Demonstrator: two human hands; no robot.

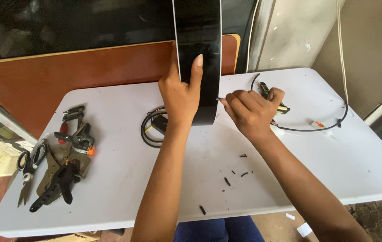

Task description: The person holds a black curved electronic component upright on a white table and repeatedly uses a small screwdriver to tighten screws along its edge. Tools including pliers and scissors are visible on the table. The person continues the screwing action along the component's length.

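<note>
Your left hand (180,96) grips 1 upright glossy black panel (198,54); right hand (251,112) clasps pliers (267,92) — black cable (316,127) with white-orange tag (318,125), tool pile (61,157) lie apart on the white table (124,188).

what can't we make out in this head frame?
- Black glossy panel: top cut off by the frame's upper edge; left hand covers part of its lower edge.
- Pliers-like tool: mostly hidden in the right hand.
- Coiled cable: part hidden behind left wrist.
- Tool pile: overlapping, individual pieces unclear.
</note>
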